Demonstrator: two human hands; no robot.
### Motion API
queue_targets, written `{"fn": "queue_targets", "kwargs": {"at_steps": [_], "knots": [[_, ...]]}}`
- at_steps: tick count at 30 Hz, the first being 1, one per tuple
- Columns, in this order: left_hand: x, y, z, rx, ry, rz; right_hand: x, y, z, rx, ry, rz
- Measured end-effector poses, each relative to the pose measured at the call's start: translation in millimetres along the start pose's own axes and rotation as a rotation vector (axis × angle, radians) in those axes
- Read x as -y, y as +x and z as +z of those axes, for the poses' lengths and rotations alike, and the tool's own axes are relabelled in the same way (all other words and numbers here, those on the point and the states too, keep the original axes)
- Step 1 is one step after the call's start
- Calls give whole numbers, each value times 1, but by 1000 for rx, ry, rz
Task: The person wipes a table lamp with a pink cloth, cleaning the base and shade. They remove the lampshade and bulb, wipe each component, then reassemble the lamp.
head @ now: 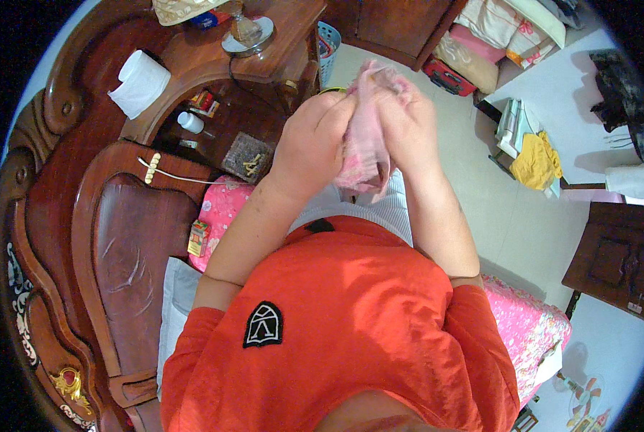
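A pink patterned cloth (366,146) is bunched between my two hands in front of my orange shirt. On the left side of the cloth, my left hand (314,140) grips it, the fingertips turned away from view. Closed around its right side is my right hand (408,127). The cloth's upper end stands up between the thumbs and its lower part hangs down over my lap. Whether anything lies inside the folds cannot be seen.
A wooden bedside table (192,54) at the upper left bears a toilet paper roll (142,75) and a lamp (246,35). Below are a white bottle (190,122) and a dark box (246,156). A pink floral bedsheet (532,329) shows behind; a yellow cloth (535,161) lies at right.
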State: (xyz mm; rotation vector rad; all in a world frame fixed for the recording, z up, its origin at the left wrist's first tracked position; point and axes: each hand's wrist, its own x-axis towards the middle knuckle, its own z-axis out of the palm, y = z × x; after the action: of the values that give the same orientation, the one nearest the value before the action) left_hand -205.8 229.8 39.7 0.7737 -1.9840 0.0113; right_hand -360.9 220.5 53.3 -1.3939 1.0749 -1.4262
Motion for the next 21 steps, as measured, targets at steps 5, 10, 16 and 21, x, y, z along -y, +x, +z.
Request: {"fn": "queue_targets", "kwargs": {"at_steps": [5,10,16,21], "knots": [[-2,0,-3,-77,-290,-280,19,7,4,-254,300,449],[13,-10,-2,-177,-1378,-809,4,7,-41,-330,708,261],[13,-8,3,-145,-1681,-836,40,1,-68,-132,795,-129],[12,-7,-1,-144,-1609,-858,-23,-4,-55,-309,809,189]]}}
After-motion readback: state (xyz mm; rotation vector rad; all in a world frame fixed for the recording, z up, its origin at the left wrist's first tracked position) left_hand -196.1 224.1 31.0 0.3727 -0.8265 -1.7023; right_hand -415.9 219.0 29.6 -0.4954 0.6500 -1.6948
